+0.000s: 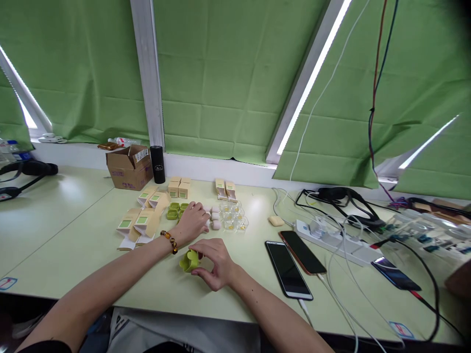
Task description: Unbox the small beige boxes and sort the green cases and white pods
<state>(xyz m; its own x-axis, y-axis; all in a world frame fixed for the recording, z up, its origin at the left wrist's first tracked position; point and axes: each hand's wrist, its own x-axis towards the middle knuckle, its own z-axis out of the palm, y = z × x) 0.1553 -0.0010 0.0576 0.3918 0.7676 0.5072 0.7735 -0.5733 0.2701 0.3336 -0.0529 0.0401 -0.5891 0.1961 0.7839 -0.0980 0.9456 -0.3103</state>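
My right hand (pixel 217 264) pinches a small green cup (pixel 189 262) with a wavy rim by its side, just above the near part of the table. Farther forward, my left hand (pixel 192 221) reaches palm down with bent fingers at the rows of small pale pink blocks (pixel 215 216). Its fingertips close around a pale piece, mostly hidden by the hand. Left of that hand stand several green square cups (pixel 172 214), partly covered by it. Clear plastic cups (pixel 231 215) with small yellow spots inside stand in rows to the right of the blocks.
Opened small cartons (pixel 146 221) lie at left; more cartons (pixel 179 188) stand behind. A cardboard box (pixel 129 167) and black cylinder (pixel 157 164) are at the back. Two phones (pixel 289 269), a power strip (pixel 336 242) and loose cables spread over the right side.
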